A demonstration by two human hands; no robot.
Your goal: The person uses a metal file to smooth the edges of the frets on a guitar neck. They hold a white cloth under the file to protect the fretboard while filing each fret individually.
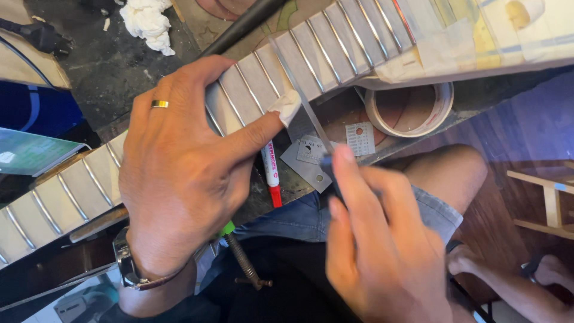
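A guitar neck [311, 54] runs diagonally from the lower left of the frame to the upper right, its fretboard masked between the metal frets so only the frets show bare. It lies across the dark table [113, 66], overhanging the person's lap.

The left hand [179, 173] presses flat over the neck near the middle of the frame — palm and fingers spread across the far edge, thumb stretched along the near edge. Under the thumb tip sits a small white wad of cloth or tape [287, 106], pinned against the edge of the fretboard. That broad, weighted hold looks meant to keep the neck from shifting; the grip here is a press rather than a closed clasp.

The right hand [382, 239], at lower centre, has its grip closed round a thin dark tool [317, 137], held like a pen. The tool's slender clear or metal shaft slants up and left across the frets towards the thumb — what kind of tool it is cannot be told.

Just below the neck lie a red-and-white marker [272, 173], two small metal gauge plates [335, 146] and a roll of masking tape [412, 110] — all close at hand. A crumpled white tissue [146, 21] sits at upper left.
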